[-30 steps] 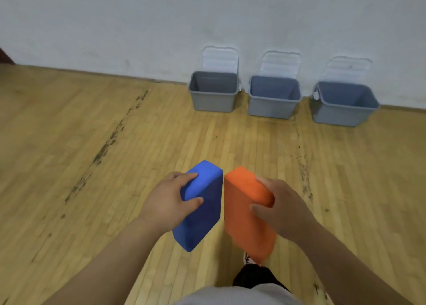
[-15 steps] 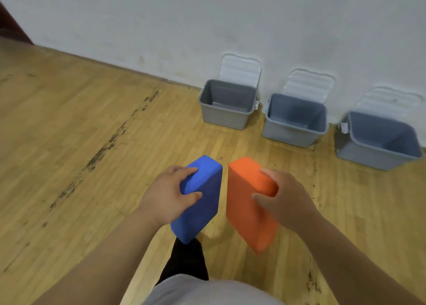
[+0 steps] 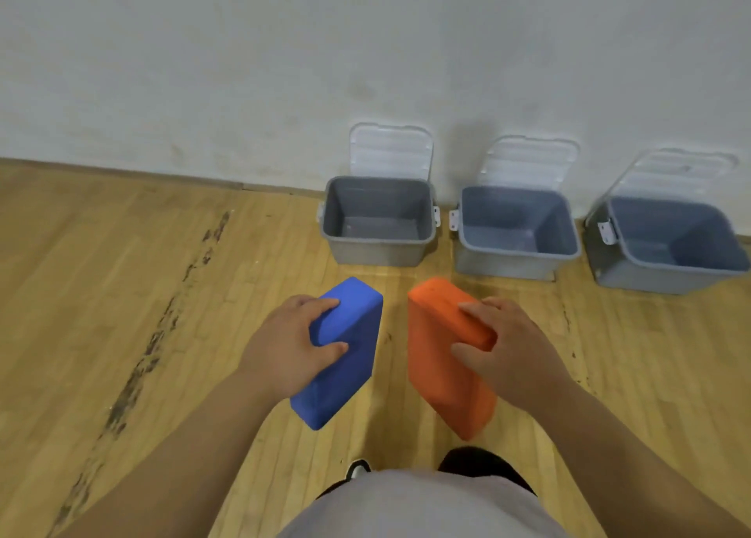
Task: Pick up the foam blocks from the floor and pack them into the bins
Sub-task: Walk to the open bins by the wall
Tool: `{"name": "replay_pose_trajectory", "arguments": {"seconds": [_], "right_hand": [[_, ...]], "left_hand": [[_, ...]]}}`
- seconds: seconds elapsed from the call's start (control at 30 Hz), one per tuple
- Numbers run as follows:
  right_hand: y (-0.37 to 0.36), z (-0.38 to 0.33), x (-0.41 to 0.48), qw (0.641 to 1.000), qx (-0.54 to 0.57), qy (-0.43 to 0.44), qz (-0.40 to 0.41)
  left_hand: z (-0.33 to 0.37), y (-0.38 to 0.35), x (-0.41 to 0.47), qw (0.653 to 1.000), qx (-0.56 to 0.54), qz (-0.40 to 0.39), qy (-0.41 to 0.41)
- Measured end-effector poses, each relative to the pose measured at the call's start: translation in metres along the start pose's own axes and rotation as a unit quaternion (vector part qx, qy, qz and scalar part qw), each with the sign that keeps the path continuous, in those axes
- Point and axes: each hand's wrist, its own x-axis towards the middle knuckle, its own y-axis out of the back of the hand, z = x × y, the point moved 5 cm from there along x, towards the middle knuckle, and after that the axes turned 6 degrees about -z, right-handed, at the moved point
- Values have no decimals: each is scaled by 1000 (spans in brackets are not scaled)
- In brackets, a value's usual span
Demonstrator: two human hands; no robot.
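My left hand (image 3: 286,348) grips a blue foam block (image 3: 345,371) by its upper end, held tilted in the air above the floor. My right hand (image 3: 514,352) grips an orange foam block (image 3: 437,371) the same way, a short gap to the right of the blue one. Three grey bins stand open against the wall just beyond the blocks: the left bin (image 3: 378,251), the middle bin (image 3: 508,261) and the right bin (image 3: 666,277). All three look empty inside.
Each bin has a clear lid (image 3: 391,151) leaning back on the white wall. The wooden floor (image 3: 101,293) carries a dark scuffed streak running diagonally at the left. My legs and a shoe (image 3: 357,469) show at the bottom.
The bins have come much closer and now sit directly ahead of the blocks. Both hands keep the same hold on the blue and orange blocks.
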Motion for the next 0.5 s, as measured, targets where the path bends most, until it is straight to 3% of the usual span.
{"name": "replay_pose_trajectory", "arguments": {"seconds": [0.37, 0.5], "right_hand": [[39, 13, 228, 997, 47, -29, 56], [68, 24, 329, 997, 64, -43, 25]], "left_hand": [[3, 50, 229, 998, 52, -26, -5], [12, 76, 312, 998, 56, -23, 22]]}}
